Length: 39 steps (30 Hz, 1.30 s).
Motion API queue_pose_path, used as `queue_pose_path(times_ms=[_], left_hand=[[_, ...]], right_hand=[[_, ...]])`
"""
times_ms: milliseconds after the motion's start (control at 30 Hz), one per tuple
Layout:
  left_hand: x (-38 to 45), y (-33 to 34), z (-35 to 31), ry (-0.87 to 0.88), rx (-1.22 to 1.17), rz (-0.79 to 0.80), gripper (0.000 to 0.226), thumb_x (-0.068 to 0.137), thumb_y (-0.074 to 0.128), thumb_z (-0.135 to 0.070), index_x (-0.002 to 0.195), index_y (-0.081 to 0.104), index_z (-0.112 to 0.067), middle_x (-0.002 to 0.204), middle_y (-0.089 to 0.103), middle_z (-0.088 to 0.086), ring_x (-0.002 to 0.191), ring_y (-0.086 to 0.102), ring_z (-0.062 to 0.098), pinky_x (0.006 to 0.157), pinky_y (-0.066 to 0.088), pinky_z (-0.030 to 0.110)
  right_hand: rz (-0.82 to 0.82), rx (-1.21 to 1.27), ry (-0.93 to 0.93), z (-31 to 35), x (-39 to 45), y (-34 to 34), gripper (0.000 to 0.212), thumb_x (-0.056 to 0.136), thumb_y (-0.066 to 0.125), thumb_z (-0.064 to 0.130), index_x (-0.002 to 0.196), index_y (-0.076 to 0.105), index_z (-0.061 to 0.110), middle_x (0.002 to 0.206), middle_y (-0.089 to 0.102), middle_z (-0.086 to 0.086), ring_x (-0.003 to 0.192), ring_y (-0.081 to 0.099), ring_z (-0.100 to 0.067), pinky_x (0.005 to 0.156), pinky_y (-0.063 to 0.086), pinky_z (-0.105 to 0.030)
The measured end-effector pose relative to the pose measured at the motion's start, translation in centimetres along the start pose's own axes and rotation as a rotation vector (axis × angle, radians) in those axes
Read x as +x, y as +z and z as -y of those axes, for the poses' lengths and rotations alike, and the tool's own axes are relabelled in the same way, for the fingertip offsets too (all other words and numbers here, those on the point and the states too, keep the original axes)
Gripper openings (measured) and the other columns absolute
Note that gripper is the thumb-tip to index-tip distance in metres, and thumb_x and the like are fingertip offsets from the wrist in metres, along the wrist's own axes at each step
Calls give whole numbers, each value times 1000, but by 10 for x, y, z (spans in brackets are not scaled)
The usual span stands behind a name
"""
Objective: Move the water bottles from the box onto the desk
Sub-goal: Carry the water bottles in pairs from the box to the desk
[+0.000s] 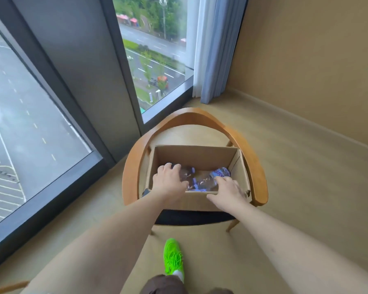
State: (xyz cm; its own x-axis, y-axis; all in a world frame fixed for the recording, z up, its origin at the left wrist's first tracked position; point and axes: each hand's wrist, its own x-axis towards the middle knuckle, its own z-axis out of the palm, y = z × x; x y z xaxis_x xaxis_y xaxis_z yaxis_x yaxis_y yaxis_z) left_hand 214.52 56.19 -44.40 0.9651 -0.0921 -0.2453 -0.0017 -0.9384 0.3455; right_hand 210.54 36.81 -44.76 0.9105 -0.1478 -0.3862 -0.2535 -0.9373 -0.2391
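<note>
Both your arms reach from the bottom corners of the frame into the open cardboard box (197, 154), which sits on the dark seat of a wooden armchair (202, 116) just below the middle of the frame. Your left hand (170, 181) is inside the box at its left side, fingers curled over the top of a clear water bottle (186, 174) lying on the box floor; it looks like a grasp, though the underside of the fingers is hidden. Your right hand (228, 193) lies at the lower right of the box, across its near wall, with the fingers spread and fairly straight, the fingertips touching a second bottle (220, 172) with a purple label; they do not appear to be wrapped round it. Further bottles (200, 183) with purple caps lie between your two hands, all on their sides and still in the box. A bright green shoe (173, 256) stands on the pale floor at bottom centre. Tall windows (30, 115) fill the upper left, and a pale curtain (212, 47) hangs at top centre-right.
</note>
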Motion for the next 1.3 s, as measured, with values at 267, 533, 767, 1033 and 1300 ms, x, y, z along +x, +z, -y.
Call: queue_pose_path(times_ms=[267, 533, 767, 1033, 1300], left_hand=[[92, 28, 28, -55, 23, 173, 63, 89, 60, -48, 144, 43, -24, 147, 44, 5, 136, 36, 28, 107, 40, 46], [134, 94, 39, -97, 59, 334, 63, 86, 62, -48, 140, 45, -21, 145, 43, 5, 133, 37, 30, 103, 42, 47], [173, 153, 44, 44, 233, 406, 60, 81, 61, -26, 138, 44, -21, 138, 45, 5, 128, 38, 31, 103, 37, 48], [201, 191, 40, 185, 465, 494, 66, 79, 62, -19, 142, 43, -17, 133, 40, 6, 118, 38, 35, 92, 36, 51], [206, 211, 26, 54, 474, 466, 48, 76, 65, -17, 123, 52, -16, 123, 35, 8, 112, 32, 36, 88, 39, 62]], right_hand=[[156, -19, 100, 7, 91, 17, 69, 86, 64, 47, 146, 37, 27, 145, 44, -3, 131, 39, -27, 104, 37, -42], [344, -168, -16, -6, 172, 54, 61, 82, 63, 30, 139, 43, 24, 138, 46, -5, 128, 40, -28, 101, 37, -41], [383, -369, -269, -16, 236, 112, 64, 69, 70, 21, 130, 49, 19, 135, 46, -8, 134, 30, -31, 111, 22, -51], [452, -565, -399, -31, 270, 148, 70, 71, 70, 16, 137, 44, 18, 134, 43, -14, 139, 24, -38, 112, 7, -68], [478, -544, -417, -32, 288, 151, 54, 76, 71, 23, 127, 51, 22, 124, 51, -11, 126, 38, -34, 113, 12, -64]])
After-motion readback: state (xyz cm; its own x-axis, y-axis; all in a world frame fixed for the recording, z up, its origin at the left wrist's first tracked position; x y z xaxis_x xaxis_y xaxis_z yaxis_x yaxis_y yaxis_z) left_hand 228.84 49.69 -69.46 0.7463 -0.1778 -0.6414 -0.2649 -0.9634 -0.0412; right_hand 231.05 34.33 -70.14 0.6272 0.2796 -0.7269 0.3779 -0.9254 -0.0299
